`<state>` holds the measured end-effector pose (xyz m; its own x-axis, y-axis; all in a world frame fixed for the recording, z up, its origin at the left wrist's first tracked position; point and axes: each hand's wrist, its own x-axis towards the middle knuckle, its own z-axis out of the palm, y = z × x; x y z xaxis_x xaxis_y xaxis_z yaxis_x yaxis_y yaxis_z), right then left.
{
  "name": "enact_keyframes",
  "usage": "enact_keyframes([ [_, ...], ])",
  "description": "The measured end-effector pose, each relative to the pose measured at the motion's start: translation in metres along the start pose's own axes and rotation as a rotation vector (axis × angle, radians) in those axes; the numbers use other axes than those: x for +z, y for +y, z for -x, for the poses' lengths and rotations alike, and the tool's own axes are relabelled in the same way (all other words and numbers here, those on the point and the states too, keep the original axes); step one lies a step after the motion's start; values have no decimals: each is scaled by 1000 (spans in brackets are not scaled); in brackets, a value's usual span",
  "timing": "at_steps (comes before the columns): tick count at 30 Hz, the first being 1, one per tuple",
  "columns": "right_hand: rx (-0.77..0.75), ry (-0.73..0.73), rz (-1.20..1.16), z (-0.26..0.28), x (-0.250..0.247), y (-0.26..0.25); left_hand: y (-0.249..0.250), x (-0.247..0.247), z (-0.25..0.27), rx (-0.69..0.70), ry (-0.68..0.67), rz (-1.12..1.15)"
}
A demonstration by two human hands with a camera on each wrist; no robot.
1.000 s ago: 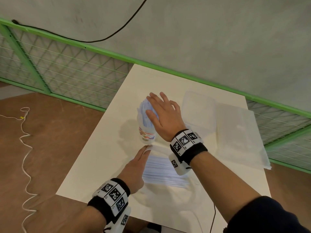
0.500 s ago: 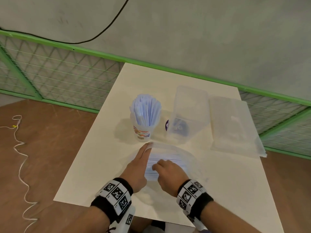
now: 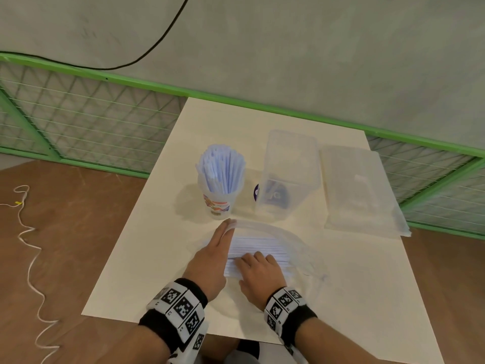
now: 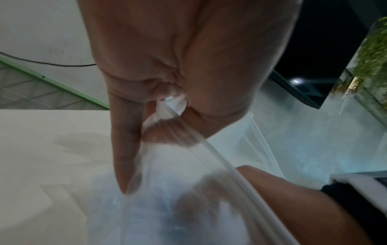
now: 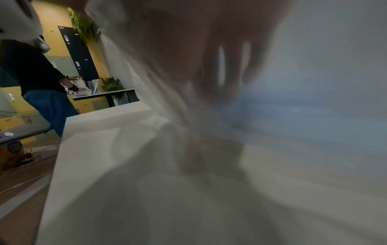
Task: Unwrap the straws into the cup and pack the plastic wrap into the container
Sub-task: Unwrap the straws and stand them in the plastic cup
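Note:
A printed cup (image 3: 220,203) packed with pale blue straws (image 3: 223,172) stands mid-table. In front of it lies the clear plastic wrap (image 3: 291,240) with more straws (image 3: 259,248) inside. My left hand (image 3: 227,228) pinches the wrap's open edge (image 4: 167,107) between thumb and fingers and holds it up. My right hand (image 3: 244,261) reaches into the opening, its fingers curled over the straws' near ends. Seen through the film in the right wrist view, the fingers (image 5: 226,66) are blurred. The clear container (image 3: 288,177) stands open to the right of the cup.
The container's lid (image 3: 359,190) lies flat at the right of the table (image 3: 157,258). A blue round object (image 3: 258,191) shows behind the container's wall. A green mesh fence (image 3: 91,122) runs behind the table. Another person (image 5: 37,74) works at a far table.
My right hand left the top of the cup and came back down into the wrap's opening. My left hand kept its hold on the wrap's edge.

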<state>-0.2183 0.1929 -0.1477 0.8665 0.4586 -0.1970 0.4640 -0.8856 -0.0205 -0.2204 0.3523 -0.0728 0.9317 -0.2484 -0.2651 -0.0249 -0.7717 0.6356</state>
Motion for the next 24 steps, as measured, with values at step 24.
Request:
enact_keyframes([
  [24,-6,-226,83,-22,-15,-15,-25,1,3,-30,15,20],
])
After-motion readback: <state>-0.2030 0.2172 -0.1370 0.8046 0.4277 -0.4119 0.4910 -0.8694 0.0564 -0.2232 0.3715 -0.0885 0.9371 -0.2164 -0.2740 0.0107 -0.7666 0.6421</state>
